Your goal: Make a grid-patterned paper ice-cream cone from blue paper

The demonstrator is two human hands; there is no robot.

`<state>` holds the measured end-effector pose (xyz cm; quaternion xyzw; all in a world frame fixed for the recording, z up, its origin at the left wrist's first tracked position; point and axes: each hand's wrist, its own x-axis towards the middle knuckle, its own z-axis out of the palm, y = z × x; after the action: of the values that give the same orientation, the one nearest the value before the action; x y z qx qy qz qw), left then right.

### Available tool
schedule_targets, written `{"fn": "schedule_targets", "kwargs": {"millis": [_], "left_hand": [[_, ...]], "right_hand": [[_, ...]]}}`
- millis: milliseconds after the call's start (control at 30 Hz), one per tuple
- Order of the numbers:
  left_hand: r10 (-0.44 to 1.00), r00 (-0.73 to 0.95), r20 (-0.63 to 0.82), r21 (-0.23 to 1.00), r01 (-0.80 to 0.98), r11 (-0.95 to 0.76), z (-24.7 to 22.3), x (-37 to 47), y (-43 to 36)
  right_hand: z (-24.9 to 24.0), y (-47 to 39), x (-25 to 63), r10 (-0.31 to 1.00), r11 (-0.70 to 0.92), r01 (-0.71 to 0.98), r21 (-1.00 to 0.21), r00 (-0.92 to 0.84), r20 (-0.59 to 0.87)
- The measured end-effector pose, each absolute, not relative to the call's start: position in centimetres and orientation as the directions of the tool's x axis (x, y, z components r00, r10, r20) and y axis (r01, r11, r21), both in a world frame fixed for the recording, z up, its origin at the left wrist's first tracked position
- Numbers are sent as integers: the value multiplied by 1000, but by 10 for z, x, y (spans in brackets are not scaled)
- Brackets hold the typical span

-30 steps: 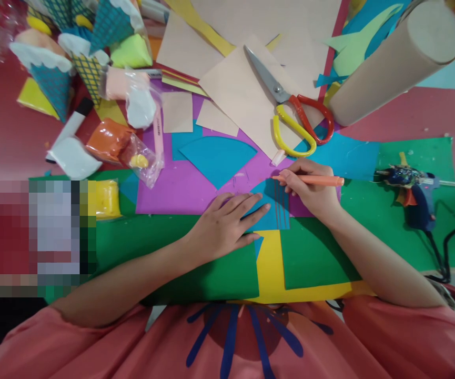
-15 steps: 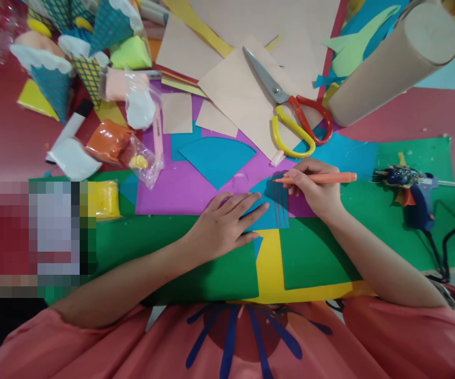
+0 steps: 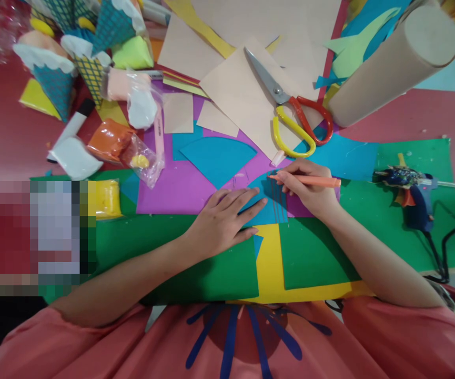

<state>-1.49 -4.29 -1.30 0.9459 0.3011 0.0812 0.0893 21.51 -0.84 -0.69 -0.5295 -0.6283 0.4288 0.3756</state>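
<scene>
Here, right hand point(image 3: 313, 196) pinches slim pen point(image 3: 325, 181) at striped sheet point(image 3: 273, 205).

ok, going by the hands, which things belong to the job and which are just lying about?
In use:
- coral pen, in the right hand
- blue sheet with drawn lines, under the left hand

Apparently lying about:
- scissors
- glue gun
- beige roll
- orange packet

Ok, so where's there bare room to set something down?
Two patches look free: the flat green sheet between the right hand and the dark-blue plastic glue gun, and the red tabletop between that sheet and the thick beige roll. The upper left is crowded with patterned blue and yellow cones and plastic-wrapped coloured packets.
</scene>
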Motion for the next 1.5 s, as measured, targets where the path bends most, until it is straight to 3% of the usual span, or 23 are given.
{"fn": "schedule_targets", "kwargs": {"millis": [467,700,833,1000,1200,1500], "left_hand": [[586,803,108,217,556,-802,-13,-15,-43],[581,806,110,208,553,-807,-13,-14,-43],[596,798,91,208,569,-795,-12,-14,-44],[621,779,87,199,598,-777,-13,-16,-42],[631,772,76,222,604,-766,-13,-16,-42],[632,772,68,216,607,-765,-13,-15,-42]], "right_hand": [[-7,-7,216,973,146,394,-907,-222,60],[-3,-5,216,971,11,280,-960,-232,-57],[-3,-6,217,989,-48,212,-976,-126,-76],[-5,-12,216,996,30,279,-960,-85,7],[-6,-15,214,977,82,337,-938,-213,9],[-5,-13,212,978,71,376,-924,-210,-10]]}}
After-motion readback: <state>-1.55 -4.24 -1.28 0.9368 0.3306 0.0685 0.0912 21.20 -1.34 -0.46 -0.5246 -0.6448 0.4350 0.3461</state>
